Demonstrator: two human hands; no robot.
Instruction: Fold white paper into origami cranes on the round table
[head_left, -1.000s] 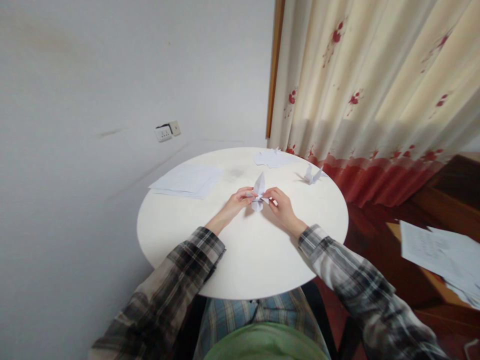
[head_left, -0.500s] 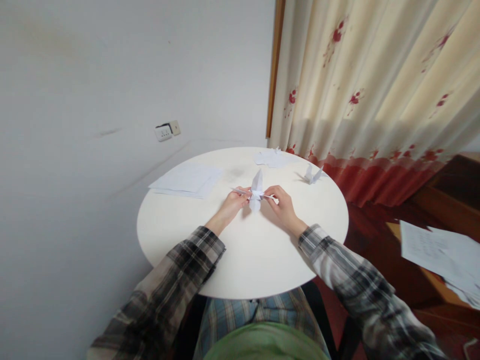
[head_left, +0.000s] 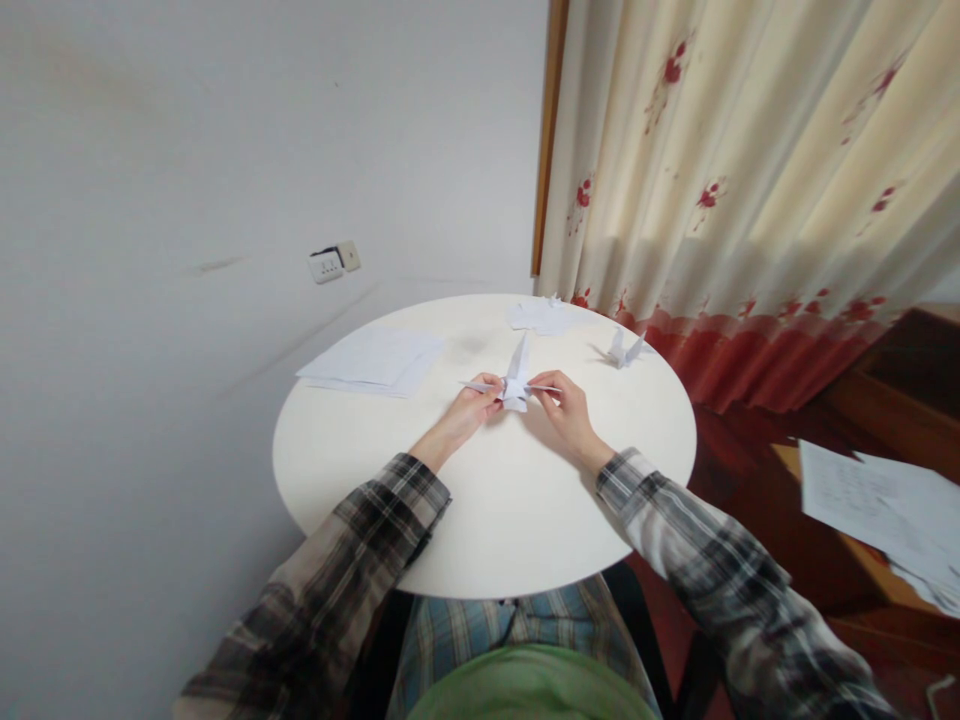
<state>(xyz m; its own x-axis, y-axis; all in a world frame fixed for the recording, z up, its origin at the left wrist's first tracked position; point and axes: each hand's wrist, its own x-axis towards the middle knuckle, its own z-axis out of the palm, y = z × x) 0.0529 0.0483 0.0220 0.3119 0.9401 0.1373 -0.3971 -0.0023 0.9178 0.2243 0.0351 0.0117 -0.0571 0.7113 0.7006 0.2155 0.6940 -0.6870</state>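
Observation:
Between my two hands is a white folded paper crane point(head_left: 516, 388), held just above the round white table point(head_left: 495, 520). One wing stands up at the far side, and the near wing is folded low toward me. My left hand point(head_left: 474, 402) is closed on the crane's left side, where a thin paper point sticks out past the fingers. On the right side, my right hand point(head_left: 562, 402) pinches the other thin point between thumb and fingers.
Flat white sheets point(head_left: 371, 360) lie stacked at the table's left. Another paper crane point(head_left: 622, 348) stands near the right edge, and paper pieces point(head_left: 544, 316) lie at the back. Printed papers point(head_left: 877, 510) rest on wooden furniture at the right. A wall and a curtain point(head_left: 705, 200) border the table.
The crane has tilted in my hands: its far wing now leans a little right, and its near wing looks shorter and flatter. Both hands have hardly moved.

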